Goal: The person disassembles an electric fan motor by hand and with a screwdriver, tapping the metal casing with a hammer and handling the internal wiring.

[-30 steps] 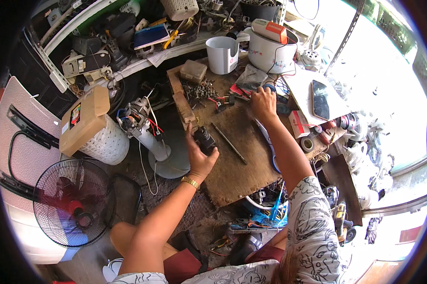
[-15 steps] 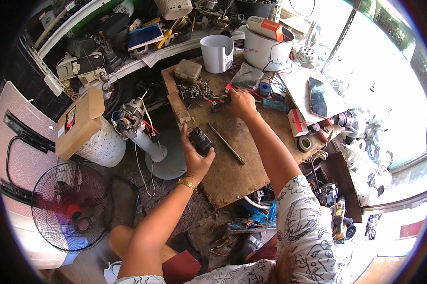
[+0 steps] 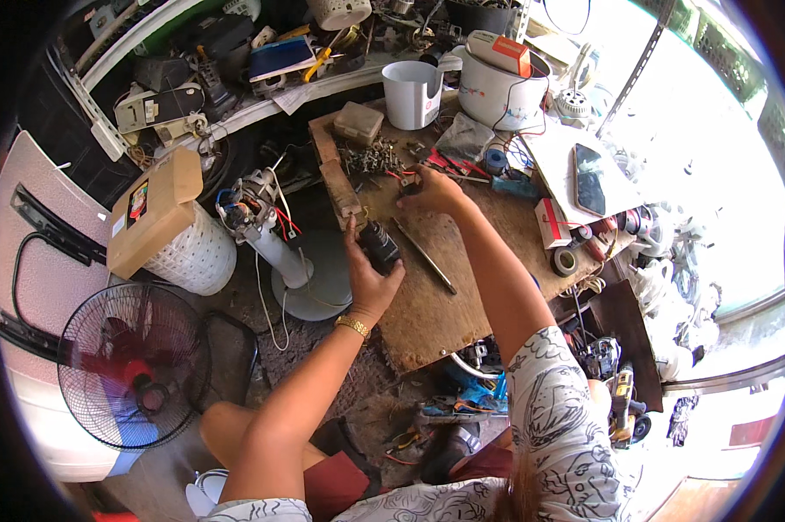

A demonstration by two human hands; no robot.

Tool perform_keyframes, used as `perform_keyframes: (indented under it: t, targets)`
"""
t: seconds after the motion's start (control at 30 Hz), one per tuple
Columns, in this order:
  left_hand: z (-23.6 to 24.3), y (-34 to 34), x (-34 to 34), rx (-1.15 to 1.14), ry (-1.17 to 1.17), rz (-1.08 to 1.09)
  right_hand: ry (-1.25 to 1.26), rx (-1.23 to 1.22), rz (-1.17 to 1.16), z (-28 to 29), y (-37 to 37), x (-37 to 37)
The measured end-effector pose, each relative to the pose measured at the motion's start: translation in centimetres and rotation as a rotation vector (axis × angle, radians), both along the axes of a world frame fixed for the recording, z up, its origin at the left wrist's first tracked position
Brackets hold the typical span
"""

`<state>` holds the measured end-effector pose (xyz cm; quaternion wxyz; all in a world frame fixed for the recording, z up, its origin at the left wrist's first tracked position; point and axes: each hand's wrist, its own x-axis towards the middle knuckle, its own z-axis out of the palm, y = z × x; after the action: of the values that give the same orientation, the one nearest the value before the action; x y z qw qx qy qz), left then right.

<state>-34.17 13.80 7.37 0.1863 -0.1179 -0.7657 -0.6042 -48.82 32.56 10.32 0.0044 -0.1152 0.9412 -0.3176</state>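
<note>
My left hand [image 3: 373, 289] is wrapped round a black, bottle-like object [image 3: 379, 247] with pale markings, over the left edge of the wooden workbench [image 3: 445, 315]. My right hand [image 3: 433, 193] hangs above the middle of the bench, its fingers closed around a small dark piece I cannot make out. A bit of red wire [image 3: 401, 174] shows just beyond those fingertips. Between my hands lies a thin metal rod [image 3: 425, 255]. Beyond them sits a heap of screws [image 3: 372, 159], with a pair of red-handled pliers [image 3: 449, 163] to its right.
A cloudy plastic box [image 3: 358, 123] and a white container [image 3: 412, 96] stand at the back. On the right are a phone [image 3: 589, 178], a tape roll [image 3: 565, 261] and a red-white carton [image 3: 551, 223]. A partly dismantled fan stand [image 3: 285, 262] and a fan [image 3: 134, 365] stand left.
My right hand has drawn back from the red handles, slightly left and nearer. My left hand still grips the black object, now tilted a little differently. The whole view has shifted slightly.
</note>
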Motion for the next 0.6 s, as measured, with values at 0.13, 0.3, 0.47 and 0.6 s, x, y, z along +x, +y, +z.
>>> perform_keyframes:
  t: [0.13, 0.3, 0.47, 0.6]
  targets:
    - [0.8, 1.0, 0.2, -0.132, 0.124, 0.057, 0.034, 0.193, -0.173, -0.4, 0.0, -0.4]
    - [-0.5, 1.0, -0.1, -0.061, 0.083, 0.041, 0.251, -0.033, -0.378, 0.8, -0.8, 1.2]
    - [-0.3, 0.5, -0.1, 0.011, 0.012, 0.025, 0.243, -0.389, -0.277, 1.1, -0.5, 9.8]
    - [0.0, 0.5, -0.6, -0.109, 0.158, 0.086, 0.122, -0.442, -0.216, 0.1, -0.1, 17.0]
